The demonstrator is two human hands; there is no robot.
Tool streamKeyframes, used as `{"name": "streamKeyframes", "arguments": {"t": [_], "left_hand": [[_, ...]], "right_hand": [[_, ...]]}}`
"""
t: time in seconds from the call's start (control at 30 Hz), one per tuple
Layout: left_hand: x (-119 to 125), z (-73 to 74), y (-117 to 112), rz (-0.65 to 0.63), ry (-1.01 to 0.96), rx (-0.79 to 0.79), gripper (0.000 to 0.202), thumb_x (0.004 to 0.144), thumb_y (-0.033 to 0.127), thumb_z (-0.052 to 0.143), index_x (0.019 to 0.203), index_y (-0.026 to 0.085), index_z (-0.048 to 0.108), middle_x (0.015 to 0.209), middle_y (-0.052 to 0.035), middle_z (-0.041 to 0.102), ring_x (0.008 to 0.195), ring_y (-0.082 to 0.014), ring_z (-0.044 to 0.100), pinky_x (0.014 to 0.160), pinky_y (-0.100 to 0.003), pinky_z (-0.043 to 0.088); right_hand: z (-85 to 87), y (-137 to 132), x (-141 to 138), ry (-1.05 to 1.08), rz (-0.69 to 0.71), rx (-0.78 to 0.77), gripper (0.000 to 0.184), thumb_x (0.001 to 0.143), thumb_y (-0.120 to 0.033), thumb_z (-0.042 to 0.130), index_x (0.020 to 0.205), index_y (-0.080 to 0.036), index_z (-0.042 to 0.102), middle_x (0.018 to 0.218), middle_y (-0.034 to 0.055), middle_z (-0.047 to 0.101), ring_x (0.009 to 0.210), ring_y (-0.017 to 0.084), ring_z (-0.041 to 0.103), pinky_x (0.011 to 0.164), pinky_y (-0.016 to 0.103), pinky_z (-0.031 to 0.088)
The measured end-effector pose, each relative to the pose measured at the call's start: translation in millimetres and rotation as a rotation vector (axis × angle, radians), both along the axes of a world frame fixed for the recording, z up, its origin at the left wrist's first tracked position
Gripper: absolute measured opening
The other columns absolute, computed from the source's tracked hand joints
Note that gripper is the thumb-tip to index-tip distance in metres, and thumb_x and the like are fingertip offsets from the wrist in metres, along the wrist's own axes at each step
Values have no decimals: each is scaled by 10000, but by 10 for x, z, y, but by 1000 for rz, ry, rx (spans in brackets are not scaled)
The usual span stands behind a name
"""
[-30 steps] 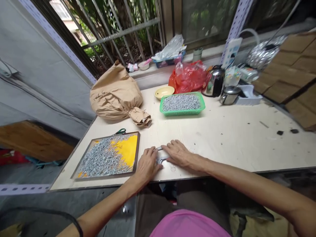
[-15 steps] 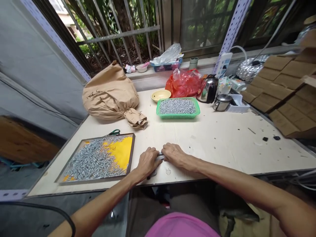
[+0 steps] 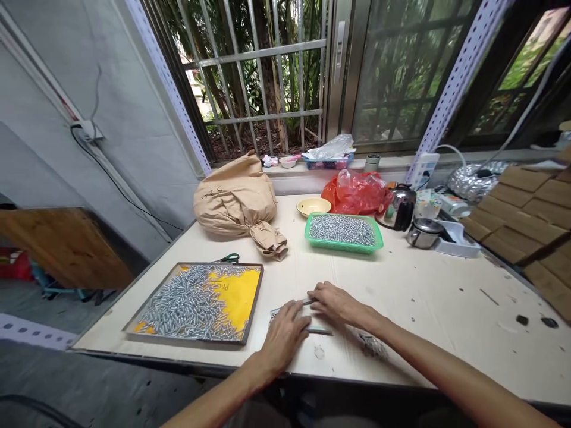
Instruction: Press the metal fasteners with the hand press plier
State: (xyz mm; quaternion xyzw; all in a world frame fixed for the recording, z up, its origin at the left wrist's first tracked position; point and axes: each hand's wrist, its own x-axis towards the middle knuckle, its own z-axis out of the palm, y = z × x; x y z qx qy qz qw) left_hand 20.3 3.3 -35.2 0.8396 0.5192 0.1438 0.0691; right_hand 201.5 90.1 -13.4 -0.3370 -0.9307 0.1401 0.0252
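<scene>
Near the front edge of the table, my left hand (image 3: 285, 330) lies over a thin grey metal strip (image 3: 307, 301), its fingers bent and thumb apart. One end of the metal shows left of the fingers. The fingertips of my right hand (image 3: 336, 304) close on the strip's right end. A second narrow metal bar (image 3: 321, 330) sticks out from beneath my left hand, flat on the table. Under my right forearm is a blurred greyish cluster (image 3: 372, 345), whose kind I cannot make out. The undersides of both hands are hidden.
Left stands a shallow tray (image 3: 260, 297) with many small metal screws. A green basket (image 3: 343, 245) of screws is behind my hands. Around them are green-handled scissors (image 3: 231, 258), a brown paper sack (image 3: 236, 199), a yellow bowl (image 3: 314, 206), a kettle (image 3: 401, 208) and cardboard (image 3: 526, 202).
The view has tilted up and shifted left. My hands stay close together, and more of the metal shows around them. The blurred cluster under my right forearm has come into sight.
</scene>
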Motion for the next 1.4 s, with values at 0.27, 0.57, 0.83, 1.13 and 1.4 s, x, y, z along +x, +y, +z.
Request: {"name": "streamKeyframes", "arguments": {"t": [0.27,0.57,0.83,1.13,1.4], "left_hand": [[395,-34,-217,32,40,-133,226,917,107,359,940,164,577,981,-86,574,983,-225,498,845,-369,478],[451,-117,-862,-236,-275,124,233,934,180,410,1070,178,599,1023,-85,640,1072,-194,555,897,-339,488],[-238,-99,-1020,196,-379,331,249,887,108,497,1079,214,614,797,-34,642,758,-144,590,698,-272,505],[-420,-216,-683,237,-472,518,350,860,84,518,1142,278,595,870,-15,664,786,-143,644,729,-242,534],[-365,-473,-521,329,-280,611,311,824,111,579,1070,288,650,789,-27,677,670,-161,640,613,-248,524]], "right_hand": [[-62,252,-10,-150,-108,170,199,929,-252,449,918,-164,627,977,84,614,938,203,506,787,292,363],[183,-199,-344,-54,171,142,239,934,-234,432,1032,-209,647,991,83,581,916,203,465,733,299,356],[113,-455,-834,-55,513,163,116,834,-190,534,825,-138,638,948,100,583,926,228,483,747,351,362],[648,231,-614,460,-65,173,184,921,-188,414,976,-152,586,926,53,624,819,131,560,748,234,412],[1016,1379,-93,18,-533,446,289,931,-215,380,1096,-164,612,1056,134,591,942,224,552,735,298,406]]}}
